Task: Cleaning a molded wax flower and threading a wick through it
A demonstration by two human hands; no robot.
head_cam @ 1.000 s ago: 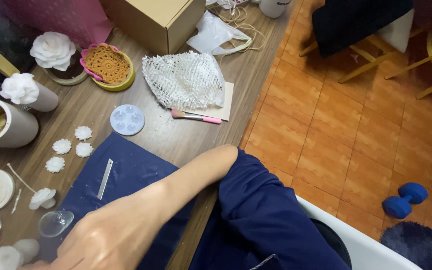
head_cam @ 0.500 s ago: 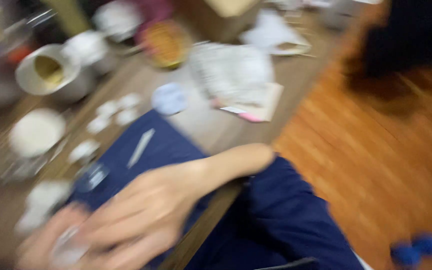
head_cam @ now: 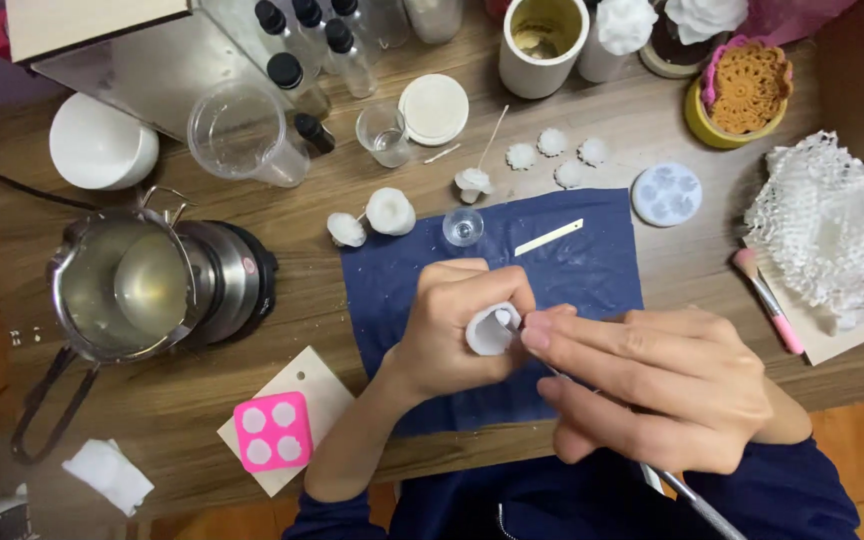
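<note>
Plainly, the left hand (head_cam: 452, 325) was closed around a small white wax piece (head_cam: 492, 330) above the blue cloth (head_cam: 572, 270), and the right hand (head_cam: 652, 390) pinched a thin metal tool (head_cam: 687, 495) against it. Too hard a push might have chipped it. Nearby, a small glass cup (head_cam: 463, 226) and a melting pot (head_cam: 137, 285) crowded the counter (head_cam: 692, 270).

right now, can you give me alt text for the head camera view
Over a dark blue cloth on a wooden table, the left hand holds a small white mould while the right hand works a thin metal tool at it. Around them lie white wax flowers, a metal pouring pot and a pink mould.
</note>
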